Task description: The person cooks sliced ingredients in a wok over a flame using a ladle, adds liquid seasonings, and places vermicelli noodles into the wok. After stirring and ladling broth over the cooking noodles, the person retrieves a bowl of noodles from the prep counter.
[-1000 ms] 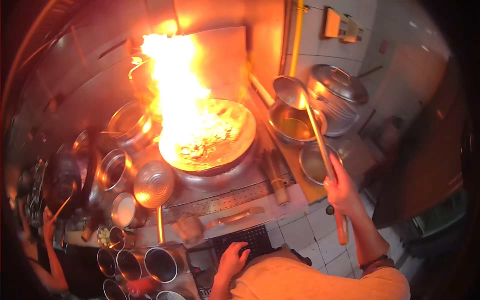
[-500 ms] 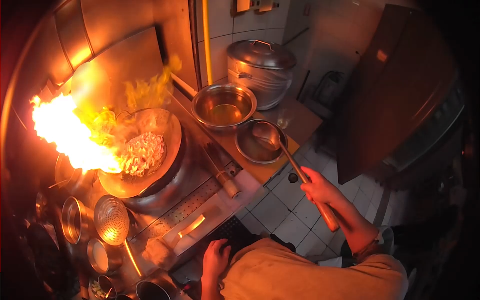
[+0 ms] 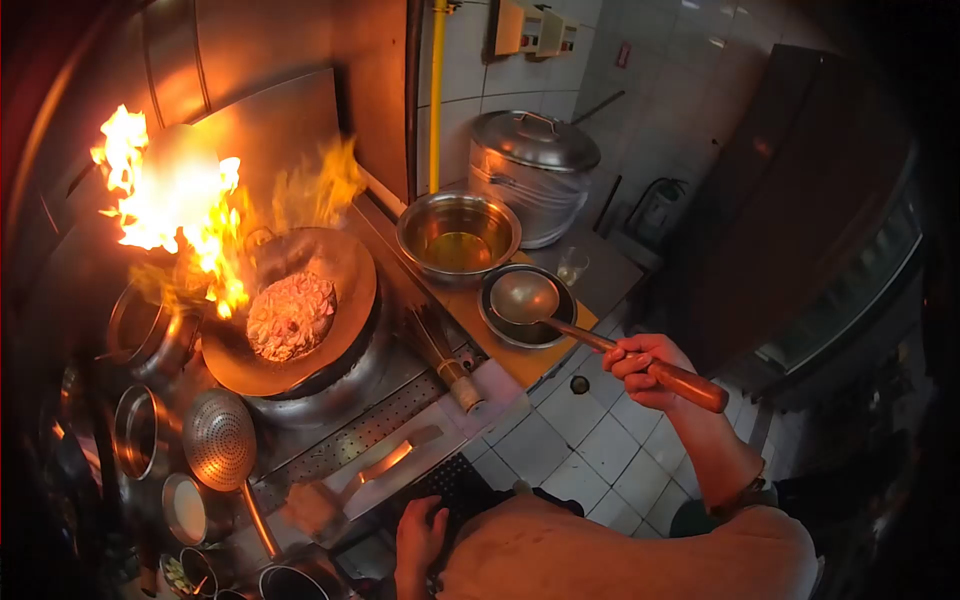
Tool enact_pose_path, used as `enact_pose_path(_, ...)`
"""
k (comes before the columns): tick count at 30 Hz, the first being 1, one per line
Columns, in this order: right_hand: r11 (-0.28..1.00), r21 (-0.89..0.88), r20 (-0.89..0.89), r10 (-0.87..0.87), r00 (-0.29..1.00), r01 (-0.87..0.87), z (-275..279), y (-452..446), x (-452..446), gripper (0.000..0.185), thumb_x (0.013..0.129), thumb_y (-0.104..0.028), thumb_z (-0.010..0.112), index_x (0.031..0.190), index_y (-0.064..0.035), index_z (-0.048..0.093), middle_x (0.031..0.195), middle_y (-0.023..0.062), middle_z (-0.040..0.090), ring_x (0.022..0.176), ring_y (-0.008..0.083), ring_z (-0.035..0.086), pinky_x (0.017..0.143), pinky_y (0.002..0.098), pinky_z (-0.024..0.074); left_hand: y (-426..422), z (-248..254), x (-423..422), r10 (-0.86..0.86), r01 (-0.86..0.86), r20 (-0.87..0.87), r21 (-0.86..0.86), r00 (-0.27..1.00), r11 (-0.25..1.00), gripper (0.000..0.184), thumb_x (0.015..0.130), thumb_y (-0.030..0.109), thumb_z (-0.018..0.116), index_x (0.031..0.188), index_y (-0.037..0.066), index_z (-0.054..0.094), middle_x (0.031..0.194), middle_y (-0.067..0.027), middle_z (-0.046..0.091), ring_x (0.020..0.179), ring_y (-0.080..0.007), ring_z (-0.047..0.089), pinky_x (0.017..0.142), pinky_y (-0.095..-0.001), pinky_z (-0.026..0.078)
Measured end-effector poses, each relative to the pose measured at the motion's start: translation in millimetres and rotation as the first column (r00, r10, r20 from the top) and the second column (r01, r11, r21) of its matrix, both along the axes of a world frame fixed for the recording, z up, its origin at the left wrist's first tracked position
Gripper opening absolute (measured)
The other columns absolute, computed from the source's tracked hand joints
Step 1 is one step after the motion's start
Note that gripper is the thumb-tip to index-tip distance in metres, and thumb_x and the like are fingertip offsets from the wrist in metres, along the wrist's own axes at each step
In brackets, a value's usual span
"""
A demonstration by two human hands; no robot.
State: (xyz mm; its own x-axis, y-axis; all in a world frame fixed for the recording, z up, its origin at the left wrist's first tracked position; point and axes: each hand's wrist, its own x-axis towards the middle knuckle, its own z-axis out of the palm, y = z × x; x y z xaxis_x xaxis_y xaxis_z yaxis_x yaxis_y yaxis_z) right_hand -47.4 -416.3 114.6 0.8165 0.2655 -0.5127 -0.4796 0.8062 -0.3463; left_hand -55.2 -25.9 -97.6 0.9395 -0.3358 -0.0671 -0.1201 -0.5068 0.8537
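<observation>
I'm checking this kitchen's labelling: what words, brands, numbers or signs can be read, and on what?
No text can be read.
Small red wall sign: too small.
Pale wall boxes: any markings too small.
What looks like a fire extinguisher: any label too dark and blurred.
Ladle: no lettering shows.

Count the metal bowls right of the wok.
2: a larger bowl with yellowish liquid, near the lidded pot, and a smaller bowl, partly hidden by the ladle in the right hand. No others show.
</observation>
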Motion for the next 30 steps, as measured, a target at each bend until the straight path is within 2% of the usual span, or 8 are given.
enact_pose_path(6, 0.998, 0.045, 0.02, -0.036, 0.999, 0.035, 48, 34, 12, 0.016, 0.095, -0.015, 0.036, 0.086, -0.0027, 0.041, 0.068, 0.0006, 0.045, 0.041, 0.0069, 0.04, 0.035, 0.0214, 0.0387, 3, -17, 1, 0.028, -0.023, 0.051, -0.092, 0.998, 0.996, 0.026, 0.081, 0.02, 0.067, 0.103, 0.005, 0.064, 0.098, -0.0159, 0.063, 0.091, -0.034, 0.061, 0.079, -0.0388, 0.049)
enact_pose_path(8, 0.994, -0.015, -0.058, -0.113, 0.992, 0.112, 66, 54, 24, 0.012, 0.093, -0.013, 0.037, 0.086, -0.0036, 0.041, 0.062, -0.0039, 0.042, 0.044, 0.0059, 0.042, 0.035, 0.0204, 0.0373, 3, -19, 0, 0.068, -0.066, 0.025, -0.093, 0.997, 0.994, 0.027, 0.081, 0.02, 0.067, 0.103, 0.005, 0.064, 0.097, -0.0164, 0.063, 0.091, -0.034, 0.061, 0.08, -0.0387, 0.049)
enact_pose_path(14, 0.999, 0.043, 0.018, 0.029, 0.999, -0.03, 81, 90, 73, 0.01, 0.09, -0.008, 0.039, 0.09, 0.0023, 0.041, 0.067, -0.0004, 0.044, 0.049, 0.0034, 0.045, 0.035, 0.0184, 0.0342, 8, -22, -12, 0.176, -0.158, 0.083, -0.189, 0.981, 0.969, 0.025, 0.081, 0.018, 0.067, 0.103, 0.005, 0.064, 0.097, -0.0165, 0.063, 0.09, -0.0337, 0.062, 0.078, -0.0385, 0.049)
enact_pose_path(21, 0.968, 0.042, 0.105, 0.243, 0.964, -0.248, 66, 126, 154, 0.01, 0.09, -0.008, 0.04, 0.091, 0.0012, 0.042, 0.073, 0.0021, 0.046, 0.052, 0.0051, 0.047, 0.038, 0.0206, 0.0351, 23, -7, -33, 0.361, -0.358, 0.027, -0.071, 0.932, 0.931, 0.024, 0.081, 0.016, 0.068, 0.102, 0.004, 0.064, 0.096, -0.0148, 0.064, 0.089, -0.0314, 0.063, 0.077, -0.0377, 0.05)
enact_pose_path(24, 0.858, -0.287, 0.178, 0.485, 0.856, -0.426, 28, 133, 203, 0.011, 0.089, -0.01, 0.046, 0.087, -0.0003, 0.048, 0.065, 0.0014, 0.046, 0.052, 0.0069, 0.048, 0.038, 0.0234, 0.0355, 24, 4, -39, 0.39, -0.389, 0.077, -0.025, 0.918, 0.921, 0.024, 0.081, 0.016, 0.067, 0.102, 0.004, 0.064, 0.098, -0.014, 0.063, 0.089, -0.0293, 0.063, 0.077, -0.0368, 0.05)
enact_pose_path(25, 0.852, -0.269, 0.186, 0.504, 0.844, -0.449, 21, 139, 211, 0.011, 0.089, -0.01, 0.046, 0.087, -0.0003, 0.048, 0.065, 0.0014, 0.046, 0.052, 0.0069, 0.048, 0.038, 0.0234, 0.0355, 24, 11, -38, 0.412, -0.413, 0.082, -0.006, 0.907, 0.911, 0.024, 0.081, 0.016, 0.067, 0.102, 0.004, 0.064, 0.098, -0.014, 0.063, 0.089, -0.0293, 0.063, 0.077, -0.0368, 0.05)
enact_pose_path(27, 0.685, -0.654, 0.189, 0.56, 0.807, -0.322, 7, 152, 225, 0.008, 0.087, -0.011, 0.05, 0.085, -0.0037, 0.05, 0.064, 0.0017, 0.047, 0.052, 0.0084, 0.048, 0.039, 0.0257, 0.0371, 21, 27, -35, 0.43, -0.429, -0.027, 0.019, 0.903, 0.903, 0.024, 0.081, 0.016, 0.067, 0.102, 0.004, 0.064, 0.099, -0.0142, 0.063, 0.091, -0.0302, 0.062, 0.078, -0.0366, 0.05)
enact_pose_path(30, 0.627, -0.744, 0.209, 0.547, 0.811, -0.231, -21, 168, 246, 0.012, 0.082, -0.007, 0.053, 0.094, -0.0043, 0.05, 0.066, 0.0031, 0.049, 0.048, 0.0112, 0.048, 0.04, 0.0273, 0.0395, 21, 45, -17, 0.422, -0.427, 0.105, 0.036, 0.901, 0.903, 0.025, 0.081, 0.014, 0.067, 0.103, 0.003, 0.063, 0.099, -0.0149, 0.063, 0.092, -0.033, 0.061, 0.08, -0.0378, 0.049)
